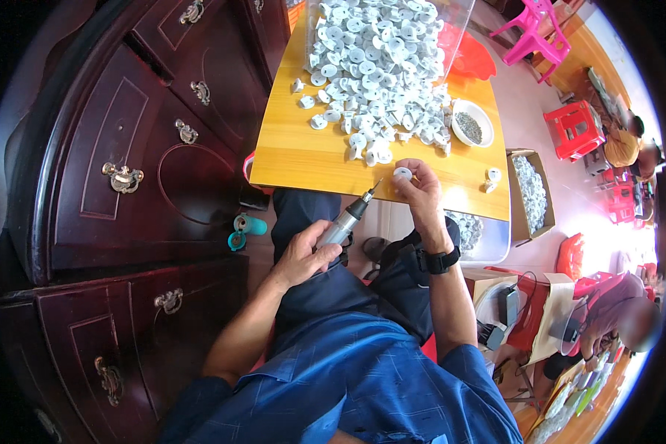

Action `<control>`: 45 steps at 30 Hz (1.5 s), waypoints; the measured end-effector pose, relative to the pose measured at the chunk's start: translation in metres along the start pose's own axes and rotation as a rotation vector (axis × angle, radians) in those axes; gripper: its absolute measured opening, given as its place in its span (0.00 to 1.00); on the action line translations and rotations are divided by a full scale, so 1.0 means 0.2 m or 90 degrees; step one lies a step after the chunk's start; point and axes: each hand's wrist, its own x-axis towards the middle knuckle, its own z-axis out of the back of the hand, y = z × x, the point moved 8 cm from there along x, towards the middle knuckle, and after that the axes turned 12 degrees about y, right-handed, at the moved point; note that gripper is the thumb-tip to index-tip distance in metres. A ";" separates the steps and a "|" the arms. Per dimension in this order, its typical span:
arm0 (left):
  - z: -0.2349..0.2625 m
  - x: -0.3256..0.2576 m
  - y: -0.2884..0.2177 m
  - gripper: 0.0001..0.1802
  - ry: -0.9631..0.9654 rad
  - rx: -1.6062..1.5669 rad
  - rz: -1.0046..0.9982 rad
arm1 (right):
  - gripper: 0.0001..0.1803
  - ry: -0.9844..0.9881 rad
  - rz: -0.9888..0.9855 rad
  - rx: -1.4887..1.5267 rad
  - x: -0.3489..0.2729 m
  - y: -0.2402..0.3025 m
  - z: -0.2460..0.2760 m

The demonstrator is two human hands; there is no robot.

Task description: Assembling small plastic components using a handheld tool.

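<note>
My left hand (303, 255) grips a grey powered screwdriver (348, 218) over my lap, its bit tip pointing up toward the table edge. My right hand (419, 186), with a black watch on the wrist, holds a small white round plastic part (402, 173) at the front edge of the yellow wooden table (303, 159). A large heap of the same white plastic parts (377, 66) spreads over the table beyond it. A small white bowl of dark screws (471, 123) sits to the right of the heap.
A dark red wooden cabinet (126, 177) with brass handles stands close on the left. A cardboard box of white parts (531, 194) sits right of the table. A teal cup (246, 228) lies on the floor. Red and pink stools (573, 129) and other people are farther right.
</note>
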 end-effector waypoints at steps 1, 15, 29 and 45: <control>0.00 0.00 0.00 0.19 -0.002 -0.004 -0.004 | 0.12 -0.001 -0.008 -0.014 0.00 0.00 0.00; 0.01 0.00 0.02 0.18 -0.008 0.001 0.006 | 0.10 0.002 -0.003 -0.124 0.00 -0.01 -0.06; 0.01 0.00 0.02 0.20 -0.015 0.031 0.021 | 0.12 -0.001 0.006 -0.196 -0.01 -0.05 -0.04; 0.01 0.00 0.04 0.19 -0.020 0.025 0.039 | 0.11 -0.008 0.044 -0.270 -0.02 -0.01 -0.07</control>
